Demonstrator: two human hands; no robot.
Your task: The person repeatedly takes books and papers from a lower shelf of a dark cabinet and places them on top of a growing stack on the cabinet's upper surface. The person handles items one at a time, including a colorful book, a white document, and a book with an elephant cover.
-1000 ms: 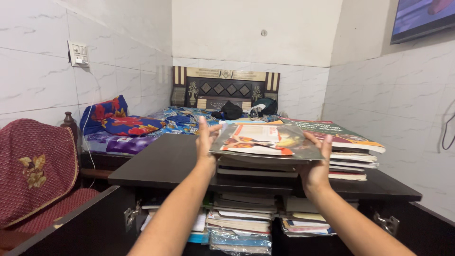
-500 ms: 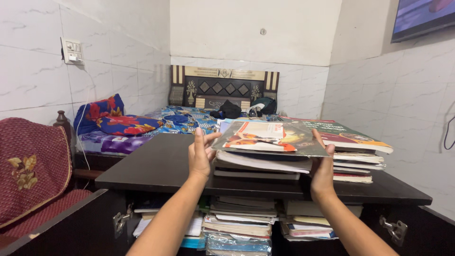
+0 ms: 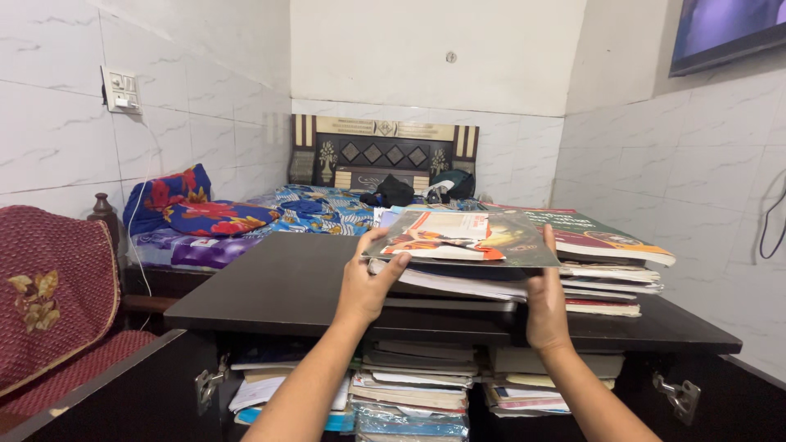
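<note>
We have both hands on a loose stack of books (image 3: 458,266) sitting on the dark cabinet top (image 3: 270,282), just beside a taller pile of books (image 3: 610,266) on its right. Our left hand (image 3: 364,286) is closed on the stack's near left corner, thumb over the top cover, and our right hand (image 3: 547,299) grips its right edge with fingers curled up the side. The top item, a glossy magazine (image 3: 458,237), overhangs the books beneath it, and the middle layers look splayed rather than squared. We judge that the slick cover could slide off if we tilt the stack, and that the uneven middle books could slip out between our hands, dropping toward the open cabinet shelf (image 3: 409,385) crammed with papers below. Pushing right could also nudge the neighbouring pile, whose upper books already jut out toward the edge. Compared with half a second earlier, our left hand has moved in from an open, flat pose beside the stack to a firm clasp on its corner, and the stack sits slightly lower and more settled on the cabinet.
</note>
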